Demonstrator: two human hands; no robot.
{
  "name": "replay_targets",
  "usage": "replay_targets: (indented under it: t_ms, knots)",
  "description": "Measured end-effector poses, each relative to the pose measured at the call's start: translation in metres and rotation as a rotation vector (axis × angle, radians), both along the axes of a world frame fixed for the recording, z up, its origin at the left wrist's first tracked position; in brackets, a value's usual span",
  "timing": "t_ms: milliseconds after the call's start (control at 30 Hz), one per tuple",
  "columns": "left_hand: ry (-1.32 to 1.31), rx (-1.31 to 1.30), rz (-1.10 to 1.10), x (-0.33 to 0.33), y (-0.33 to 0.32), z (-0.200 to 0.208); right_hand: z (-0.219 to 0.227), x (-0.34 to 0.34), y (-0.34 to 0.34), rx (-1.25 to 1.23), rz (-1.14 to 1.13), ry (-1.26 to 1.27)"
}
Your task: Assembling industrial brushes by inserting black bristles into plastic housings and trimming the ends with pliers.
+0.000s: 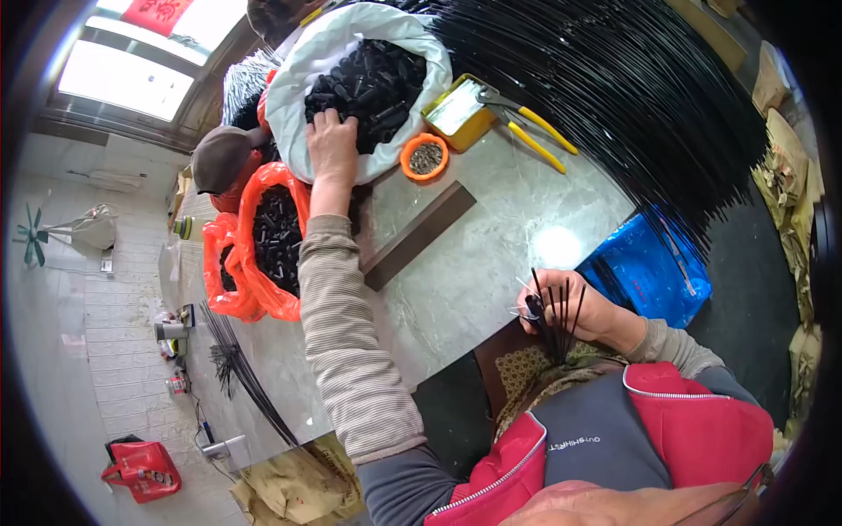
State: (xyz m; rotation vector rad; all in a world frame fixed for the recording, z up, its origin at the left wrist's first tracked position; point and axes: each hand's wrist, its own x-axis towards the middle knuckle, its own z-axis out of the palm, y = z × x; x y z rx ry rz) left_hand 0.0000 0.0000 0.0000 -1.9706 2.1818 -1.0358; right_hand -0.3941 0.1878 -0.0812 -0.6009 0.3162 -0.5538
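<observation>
My left hand [331, 136] reaches into a white sack [288, 96] full of short black plastic pieces [373, 83]. Its fingers are slightly apart, with the tips resting among the pieces. Held near my chest, my right hand [586, 307] is closed around a bundle of thin black rods [558, 329]. The rods fan out from the hand, and a few thin white tips show at its left side. A dark round piece sits by the fingertips; its kind is too small to make out.
Long black rods [605, 96] lie piled at the far right. Yellow-handled pliers [537, 145], a yellow box [478, 136], an orange bowl of small metal parts [445, 158] and a dark bar [421, 235] are on the table. Orange bags [303, 202] stand left of my arm; a blue tray [653, 294] is at the right.
</observation>
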Motion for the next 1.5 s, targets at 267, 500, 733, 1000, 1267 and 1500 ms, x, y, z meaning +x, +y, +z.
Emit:
replay_targets:
  t_ms: [267,500,733,1000,1267,1500]
  knots:
    - [1.488,-0.258,-0.338,-0.026,0.051,0.016,-0.002,0.004,0.003,-0.039,-0.048,0.058]
    - [2.35,0.465,-0.405,-0.137,0.173,0.028,-0.001,0.002,0.004,-0.04,-0.086,-0.033]
    - [2.541,0.523,-0.508,-0.183,0.22,0.004,0.006,0.007,0.011,-0.113,-0.085,0.02]
    - [2.603,0.524,-0.5,-0.201,0.228,0.003,0.001,0.006,0.011,-0.097,-0.088,0.035]
    - [2.601,0.528,-0.47,-0.206,0.23,0.0,0.007,0.006,0.011,-0.017,-0.089,0.026]
    - [2.495,0.483,-0.43,-0.208,0.231,-0.002,-0.001,0.001,0.007,-0.038,-0.048,0.01]
